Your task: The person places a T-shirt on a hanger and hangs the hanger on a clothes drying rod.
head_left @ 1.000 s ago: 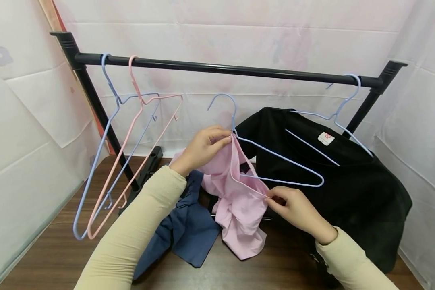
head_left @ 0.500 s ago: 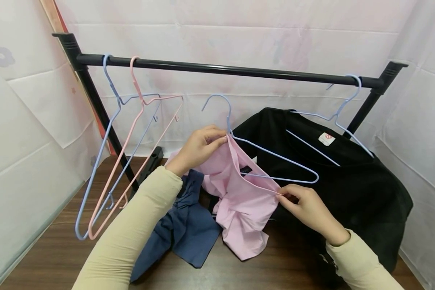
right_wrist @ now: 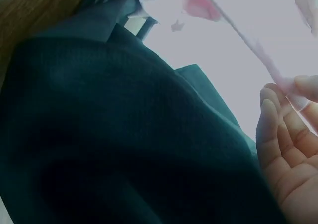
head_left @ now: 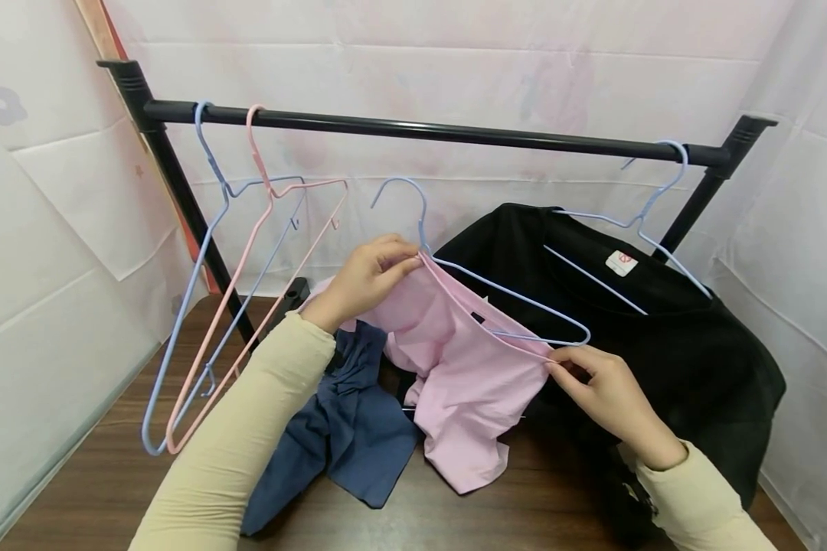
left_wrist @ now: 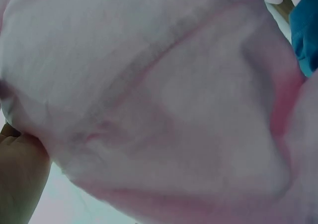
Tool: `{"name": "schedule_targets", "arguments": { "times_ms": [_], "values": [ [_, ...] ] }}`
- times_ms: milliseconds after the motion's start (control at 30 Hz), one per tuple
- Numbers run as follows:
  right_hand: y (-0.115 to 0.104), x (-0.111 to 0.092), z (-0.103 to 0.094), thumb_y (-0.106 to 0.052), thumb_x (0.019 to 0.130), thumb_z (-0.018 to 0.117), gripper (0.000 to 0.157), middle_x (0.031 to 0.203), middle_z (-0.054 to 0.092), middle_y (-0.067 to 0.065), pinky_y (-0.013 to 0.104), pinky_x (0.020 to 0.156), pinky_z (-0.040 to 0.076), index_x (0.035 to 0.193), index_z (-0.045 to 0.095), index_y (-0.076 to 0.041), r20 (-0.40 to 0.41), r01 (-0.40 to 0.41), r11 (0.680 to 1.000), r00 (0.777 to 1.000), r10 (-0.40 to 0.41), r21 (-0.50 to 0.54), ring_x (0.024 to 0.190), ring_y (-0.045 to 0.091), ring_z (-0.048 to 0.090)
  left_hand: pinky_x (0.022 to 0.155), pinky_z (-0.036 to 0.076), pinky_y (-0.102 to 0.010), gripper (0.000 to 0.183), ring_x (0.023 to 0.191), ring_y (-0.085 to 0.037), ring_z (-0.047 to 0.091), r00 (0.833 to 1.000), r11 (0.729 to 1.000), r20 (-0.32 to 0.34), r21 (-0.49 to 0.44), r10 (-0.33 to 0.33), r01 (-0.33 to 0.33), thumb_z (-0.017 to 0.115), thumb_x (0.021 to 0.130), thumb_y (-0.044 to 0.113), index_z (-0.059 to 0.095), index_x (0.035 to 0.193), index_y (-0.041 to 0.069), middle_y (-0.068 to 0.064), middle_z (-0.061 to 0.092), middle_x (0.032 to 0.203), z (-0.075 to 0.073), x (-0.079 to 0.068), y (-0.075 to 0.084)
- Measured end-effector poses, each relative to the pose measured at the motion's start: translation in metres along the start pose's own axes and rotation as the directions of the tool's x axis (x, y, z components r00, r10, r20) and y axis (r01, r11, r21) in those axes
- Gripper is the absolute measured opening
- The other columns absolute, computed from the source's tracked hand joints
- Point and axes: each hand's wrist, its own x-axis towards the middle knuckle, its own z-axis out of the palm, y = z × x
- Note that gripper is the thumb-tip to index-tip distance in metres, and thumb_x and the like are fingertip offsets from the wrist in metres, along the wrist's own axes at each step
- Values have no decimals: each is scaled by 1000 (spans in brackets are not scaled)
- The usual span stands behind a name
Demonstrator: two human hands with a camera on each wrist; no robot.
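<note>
1. Pink garment (head_left: 469, 383) — spread between both hands, body draping below them.
2. Left hand (head_left: 368, 275) pinches one end of its edge, beside the neck of a blue hanger (head_left: 506, 288); can't tell from here if it grips the wire too.
3. Right hand (head_left: 613, 394) pinches the edge's other end, thumb against finger.
4. Hanger's hook stands above the left hand; one corner shows just above the right fingertips.
5. Navy cloth (head_left: 365, 432) lies below the left hand; black garment (head_left: 675, 360) hangs behind the right.
</note>
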Motion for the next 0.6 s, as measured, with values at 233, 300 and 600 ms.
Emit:
{"name": "schedule_targets", "arguments": {
  "times_ms": [233,300,600],
  "values": [
    [0,2,-9,5,78,77,25,84,66,-10,10,68,45,88,71,-17,-31,34,999,999,-34,-6,73,0,55,75,45,-23,14,83,-14,54,1000,999,-9,50,13,-13,65,94,7,75,102,1,-10,68,96,-4,-2,-6],
    [0,3,-11,4,78,77,24,84,66,-10,9,68,45,88,71,-17,-28,37,999,999,-37,-13,73,-1,55,74,44,-23,15,82,-14,53,1000,999,-7,51,13,-12,65,94,7,75,103,1,-10,67,96,-5,-2,-7],
    [1,7,-22,4,78,77,22,87,69,-7,11,67,45,89,71,-15,-36,45,997,998,-47,-68,74,-1,55,67,39,-22,16,76,-14,46,1000,995,2,95,16,-16,64,94,6,74,104,0,-9,61,88,-10,-7,-11]
  ]
}}
